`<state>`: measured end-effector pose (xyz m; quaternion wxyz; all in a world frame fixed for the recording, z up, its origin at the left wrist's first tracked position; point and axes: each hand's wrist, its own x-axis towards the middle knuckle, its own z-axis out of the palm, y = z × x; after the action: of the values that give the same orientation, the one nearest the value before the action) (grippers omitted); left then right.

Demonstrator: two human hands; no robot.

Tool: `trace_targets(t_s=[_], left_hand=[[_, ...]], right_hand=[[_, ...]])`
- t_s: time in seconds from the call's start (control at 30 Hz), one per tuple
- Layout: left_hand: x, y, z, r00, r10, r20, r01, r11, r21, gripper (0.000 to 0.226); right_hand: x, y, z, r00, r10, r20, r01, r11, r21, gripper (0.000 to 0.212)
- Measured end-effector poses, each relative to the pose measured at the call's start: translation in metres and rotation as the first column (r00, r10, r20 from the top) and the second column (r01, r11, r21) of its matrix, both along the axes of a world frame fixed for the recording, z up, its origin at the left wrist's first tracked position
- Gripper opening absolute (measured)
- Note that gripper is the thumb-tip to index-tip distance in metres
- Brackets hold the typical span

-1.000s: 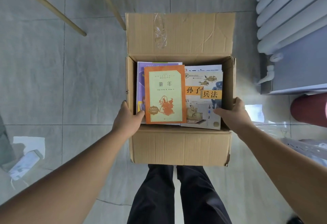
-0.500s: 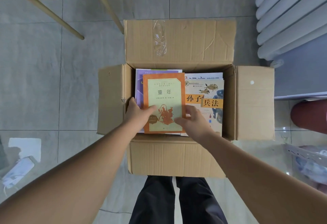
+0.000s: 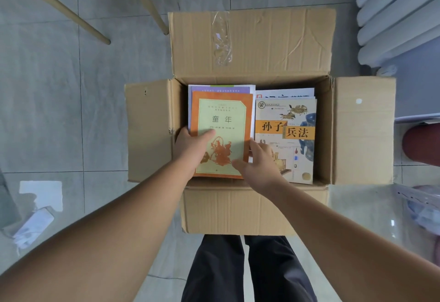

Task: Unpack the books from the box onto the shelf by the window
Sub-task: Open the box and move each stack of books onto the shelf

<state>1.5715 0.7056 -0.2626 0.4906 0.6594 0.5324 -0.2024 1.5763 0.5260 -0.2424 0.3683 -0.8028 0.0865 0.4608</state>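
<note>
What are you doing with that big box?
A person stands over an open cardboard box on the floor, its flaps folded out. Books lie inside in two piles. Both hands are on the orange book that tops the left pile: the left hand at its left edge with the thumb across the cover, the right hand at its right edge. It lies in the box, not yet lifted out. Beside it lies a cream book, untouched.

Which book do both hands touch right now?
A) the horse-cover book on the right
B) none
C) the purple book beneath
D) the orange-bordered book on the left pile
D: the left hand and right hand both lie on the orange-bordered book, inside the cardboard box.
</note>
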Motion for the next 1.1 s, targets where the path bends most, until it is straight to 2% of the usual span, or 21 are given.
trace_targets(t_s=[0.2,0.37,0.4,0.5,0.6,0.73,0.87,1.1], left_hand=[[-0.004,0.0,0.005,1.0,0.007,0.026,-0.008,0.999,0.048,0.043],[0.0,-0.002,0.014,1.0,-0.013,0.02,0.011,0.997,0.076,0.104],[0.002,0.0,0.014,1.0,-0.005,0.007,0.004,0.998,0.064,0.103],[0.006,0.002,0.011,1.0,-0.002,-0.025,0.002,1.0,0.027,0.074],[0.003,-0.002,0.005,0.995,-0.093,-0.027,0.095,0.994,0.062,0.056],[0.0,-0.007,-0.003,0.994,-0.108,-0.009,0.109,0.993,0.048,0.057],[0.0,-0.004,-0.007,0.998,-0.055,0.014,0.055,0.998,0.006,0.061],[-0.005,-0.009,0.002,0.998,0.026,0.059,-0.028,0.999,0.035,0.048]], right_hand=[[-0.005,-0.001,-0.004,1.0,0.002,0.01,-0.002,1.0,0.014,0.059],[-0.003,-0.002,-0.006,0.999,-0.05,-0.02,0.051,0.998,0.041,0.059],[-0.003,-0.003,-0.006,0.999,-0.047,-0.024,0.048,0.998,0.051,0.059],[-0.003,-0.006,-0.008,0.999,-0.032,-0.025,0.034,0.996,0.079,0.057],[-0.002,-0.008,-0.007,0.999,-0.031,-0.034,0.034,0.995,0.095,0.059],[-0.002,-0.011,-0.008,0.999,0.001,-0.034,0.003,0.993,0.121,0.058],[-0.005,-0.01,-0.015,0.998,0.059,0.034,-0.061,0.996,0.064,0.059],[-0.012,-0.011,-0.021,0.996,0.067,0.062,-0.071,0.995,0.069,0.07]])
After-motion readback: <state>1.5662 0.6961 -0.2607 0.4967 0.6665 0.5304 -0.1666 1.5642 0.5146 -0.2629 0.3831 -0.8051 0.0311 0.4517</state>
